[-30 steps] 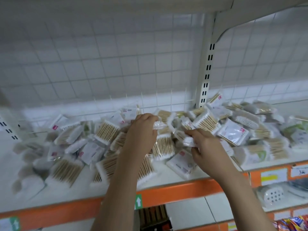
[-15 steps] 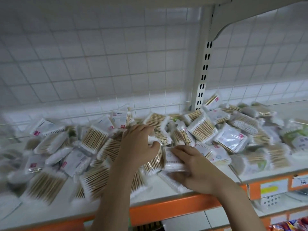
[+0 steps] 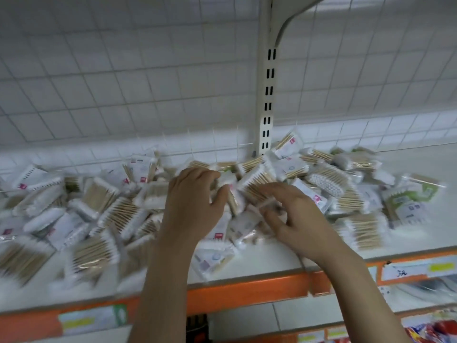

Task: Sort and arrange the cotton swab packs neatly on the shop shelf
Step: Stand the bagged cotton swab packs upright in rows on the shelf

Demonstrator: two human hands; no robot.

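Both hands on swab pack pile (image 3: 118, 214); left hand (image 3: 195, 204), right hand (image 3: 296, 216) grip unclear

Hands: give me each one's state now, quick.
Left hand: curled over the packs, grip cannot be told.
Right hand: open, fingers spread above the packs, holding nothing.

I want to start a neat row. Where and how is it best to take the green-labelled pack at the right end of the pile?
Probably by its two long edges, coming from above and the front. The green-labelled pack lies flat at the pile's right end on the shelf, little overlapping it, with the right hand nearer.
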